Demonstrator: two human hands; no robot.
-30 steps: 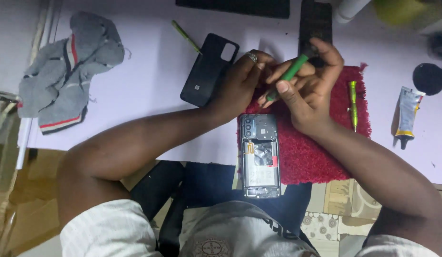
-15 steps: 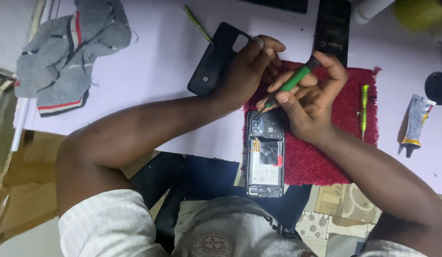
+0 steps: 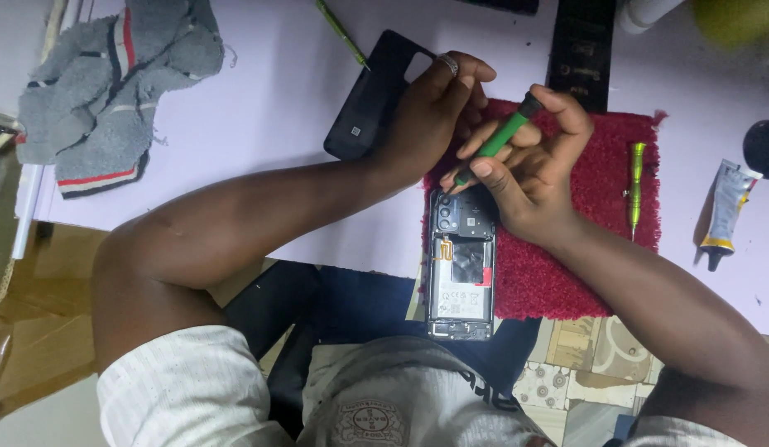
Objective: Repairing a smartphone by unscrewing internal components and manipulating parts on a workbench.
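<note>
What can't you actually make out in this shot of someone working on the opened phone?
- Tip of the green screwdriver, head view: hidden between the left hand and right hand.
- Top edge of the opened phone: covered by both hands.
- Small parts inside the phone: too tiny to tell.
- Black strip: cut off by the top edge.

Lighting: even, moderately bright, cast from overhead onto the pale lilac tabletop (image 3: 260,108); colour is tinted slightly cool. Shadows: soft and short, seen beneath the left hand (image 3: 430,112) and right hand (image 3: 525,165) on the dark red fibrous mat (image 3: 600,240). Glare: a mild sheen is noted on both forearms. Focus: the opened smartphone with exposed battery (image 3: 461,273) is rendered fairly sharp; the grey striped cloth (image 3: 111,99) and frame corners are softened. Area below the table edge is dim.
</note>
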